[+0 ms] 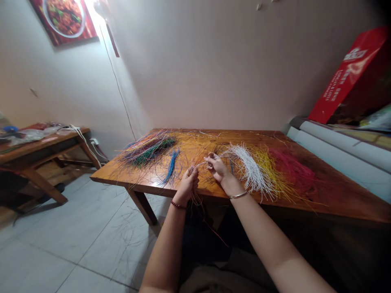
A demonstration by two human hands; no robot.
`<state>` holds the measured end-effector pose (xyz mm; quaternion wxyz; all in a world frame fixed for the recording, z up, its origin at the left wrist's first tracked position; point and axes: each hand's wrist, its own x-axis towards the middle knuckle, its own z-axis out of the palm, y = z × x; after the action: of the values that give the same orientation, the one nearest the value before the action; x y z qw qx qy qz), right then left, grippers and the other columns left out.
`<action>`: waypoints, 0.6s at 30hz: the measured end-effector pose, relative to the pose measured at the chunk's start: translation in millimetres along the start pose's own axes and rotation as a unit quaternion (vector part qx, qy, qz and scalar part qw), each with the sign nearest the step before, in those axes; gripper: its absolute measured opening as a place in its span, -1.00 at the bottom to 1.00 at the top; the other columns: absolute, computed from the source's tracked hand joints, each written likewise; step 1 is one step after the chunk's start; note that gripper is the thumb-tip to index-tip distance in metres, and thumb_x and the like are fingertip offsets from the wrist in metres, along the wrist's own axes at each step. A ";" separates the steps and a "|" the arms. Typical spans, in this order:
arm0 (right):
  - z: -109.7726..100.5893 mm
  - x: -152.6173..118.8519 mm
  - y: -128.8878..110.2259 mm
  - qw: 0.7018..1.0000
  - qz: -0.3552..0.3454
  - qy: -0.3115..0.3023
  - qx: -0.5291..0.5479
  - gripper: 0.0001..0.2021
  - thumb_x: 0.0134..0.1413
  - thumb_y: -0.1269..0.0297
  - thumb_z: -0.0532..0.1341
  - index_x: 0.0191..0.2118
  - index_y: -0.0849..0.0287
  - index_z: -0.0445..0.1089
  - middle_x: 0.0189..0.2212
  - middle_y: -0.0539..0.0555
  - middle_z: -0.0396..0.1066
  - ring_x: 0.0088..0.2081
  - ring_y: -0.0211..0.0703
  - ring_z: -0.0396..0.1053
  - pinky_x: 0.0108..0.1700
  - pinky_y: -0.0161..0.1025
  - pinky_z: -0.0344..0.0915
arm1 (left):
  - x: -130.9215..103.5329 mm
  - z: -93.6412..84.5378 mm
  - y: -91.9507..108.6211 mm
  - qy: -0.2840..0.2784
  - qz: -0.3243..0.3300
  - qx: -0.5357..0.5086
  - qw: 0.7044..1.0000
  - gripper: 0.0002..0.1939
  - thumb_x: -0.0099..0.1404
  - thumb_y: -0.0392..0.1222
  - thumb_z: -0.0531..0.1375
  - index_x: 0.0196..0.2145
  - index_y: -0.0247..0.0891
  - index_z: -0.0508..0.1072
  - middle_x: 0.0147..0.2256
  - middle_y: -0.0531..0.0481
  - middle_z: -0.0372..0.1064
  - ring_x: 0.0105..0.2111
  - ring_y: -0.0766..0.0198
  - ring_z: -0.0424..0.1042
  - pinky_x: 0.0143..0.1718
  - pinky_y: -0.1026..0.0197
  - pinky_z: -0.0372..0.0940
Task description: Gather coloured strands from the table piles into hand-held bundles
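My left hand (191,181) is closed around a bundle of thin strands, whose ends fan out above the fist and hang in loops below it. Close by on the right, my right hand (215,167) pinches pale strands between thumb and fingers, beside the pile of white strands (252,171). Yellow strands (271,169) and pink strands (295,171) lie further right on the wooden table (339,191). To the left are a small blue bunch (172,167) and a large mixed-colour pile (146,150) with green in it.
A red box (348,77) stands at the right beside large pale rolls (345,142). Another wooden table (39,142) at the left holds plastic bags and cables. Loose strands lie along the table's back edge and on the tiled floor (88,240).
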<state>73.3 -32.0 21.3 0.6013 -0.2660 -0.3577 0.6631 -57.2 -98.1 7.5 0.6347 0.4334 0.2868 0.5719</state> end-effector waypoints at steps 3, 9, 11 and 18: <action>1.2 -1.8 -0.4 0.999 -0.005 -0.003 -0.032 -0.62 -0.40 0.41 0.35 -0.35 0.11 0.24 -0.49 -0.13 0.24 -0.58 -0.47 0.13 -0.64 -0.51 0.03 | -1.0 1.3 1.1 -0.005 -0.003 0.014 1.000 -0.61 0.04 0.04 0.24 -0.46 -0.24 0.12 -0.62 0.23 -0.14 -0.73 0.57 -0.19 -0.75 0.42 -0.29; 0.4 -4.2 7.0 0.992 0.020 -0.049 -0.111 -0.76 -0.23 0.29 0.29 -0.32 0.08 0.31 -0.48 -0.09 0.27 -0.55 -0.41 0.16 -0.58 -0.46 0.09 | -2.5 3.5 2.4 -0.001 -0.010 0.024 1.000 -0.61 0.02 0.05 0.26 -0.44 -0.24 0.16 -0.62 0.23 -0.12 -0.73 0.58 -0.17 -0.75 0.43 -0.28; 0.1 -4.4 11.9 0.984 0.020 -0.091 -0.154 -0.83 -0.17 0.20 0.27 -0.39 0.11 0.33 -0.48 -0.06 0.28 -0.52 -0.37 0.17 -0.55 -0.44 0.10 | -2.3 3.1 2.0 0.001 -0.012 0.024 1.000 -0.61 0.02 0.05 0.26 -0.42 -0.24 0.17 -0.63 0.23 -0.12 -0.74 0.57 -0.17 -0.74 0.43 -0.28; 0.9 -1.1 15.1 0.961 0.009 -0.170 -0.217 -0.74 -0.12 0.10 0.25 -0.57 0.18 0.27 -0.64 -0.08 0.16 -0.60 -0.37 0.02 -0.57 -0.39 -0.03 | 0.8 0.9 -3.7 0.019 0.018 0.022 0.999 -0.63 0.07 0.05 0.21 -0.46 -0.24 0.13 -0.63 0.23 -0.14 -0.73 0.56 -0.16 -0.74 0.43 -0.27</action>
<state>63.6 -33.5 9.8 0.4539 -0.2766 -0.5872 0.6104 -54.5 -97.4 4.8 0.6092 0.4412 0.3031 0.5851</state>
